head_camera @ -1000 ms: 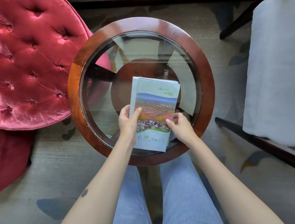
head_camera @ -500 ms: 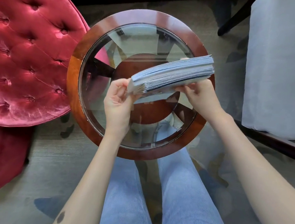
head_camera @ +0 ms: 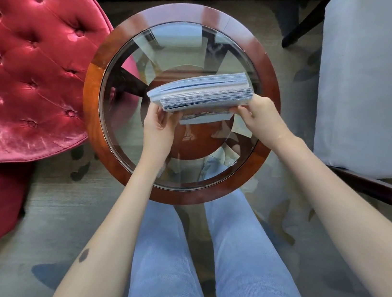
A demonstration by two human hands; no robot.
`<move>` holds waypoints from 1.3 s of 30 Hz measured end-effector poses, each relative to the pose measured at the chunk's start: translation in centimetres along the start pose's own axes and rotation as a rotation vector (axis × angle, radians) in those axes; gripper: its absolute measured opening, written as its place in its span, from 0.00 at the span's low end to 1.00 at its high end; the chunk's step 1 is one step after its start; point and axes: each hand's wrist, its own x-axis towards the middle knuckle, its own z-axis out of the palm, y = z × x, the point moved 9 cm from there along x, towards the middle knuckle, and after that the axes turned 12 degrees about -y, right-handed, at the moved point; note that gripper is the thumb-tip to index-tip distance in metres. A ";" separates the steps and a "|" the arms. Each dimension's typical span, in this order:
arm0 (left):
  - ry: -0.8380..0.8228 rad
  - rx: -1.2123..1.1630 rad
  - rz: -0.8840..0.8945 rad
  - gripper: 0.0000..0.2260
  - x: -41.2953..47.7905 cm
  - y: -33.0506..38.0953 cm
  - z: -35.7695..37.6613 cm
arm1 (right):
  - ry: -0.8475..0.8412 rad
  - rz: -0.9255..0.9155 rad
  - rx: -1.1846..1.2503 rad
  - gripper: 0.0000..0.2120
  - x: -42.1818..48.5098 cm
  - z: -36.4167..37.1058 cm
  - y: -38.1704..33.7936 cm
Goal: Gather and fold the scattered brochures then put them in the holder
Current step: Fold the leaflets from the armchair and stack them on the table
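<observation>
The stack of brochures [head_camera: 202, 94] hangs edge-on just above the glass of the round desk [head_camera: 91, 98], near its centre and leaning toward 2 o'clock. The left hand [head_camera: 159, 120] takes the stack's 8 o'clock end, thumb and fingers closing on the corner as far as can be made out. The right hand [head_camera: 259, 117] grips the 3 o'clock end, its fingers curled under. One printed cover at the bottom juts out toward 6 o'clock, so the pile is not square.

The step in hand looks like evening up the gathered pile. To do it well, loosen both grips slightly and tap the long edge on the glass. Then tap a short end, letting the stray sheet slide home. Keep the thumbs on top so nothing fans out.

No holder is in view. A red tufted chair [head_camera: 25, 61] stands at 9 o'clock and a grey chair [head_camera: 375, 85] at 3 o'clock.
</observation>
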 end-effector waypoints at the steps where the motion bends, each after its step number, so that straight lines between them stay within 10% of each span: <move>1: -0.021 0.018 0.002 0.17 0.3 0.1 0.1 | -0.038 0.014 0.008 0.20 0.1 0.3 0.4; 17: 0.002 0.346 -0.042 0.15 1.5 0.2 0.0 | 0.000 0.035 -0.006 0.20 0.0 0.6 1.0; 31: -0.074 0.238 -0.151 0.17 2.8 2.5 0.0 | 0.026 0.284 0.665 0.13 -0.9 -0.6 1.0; 39: -0.124 0.188 -0.135 0.18 0.4 7.1 1.1 | 0.071 0.331 0.637 0.17 -4.4 -5.0 -2.0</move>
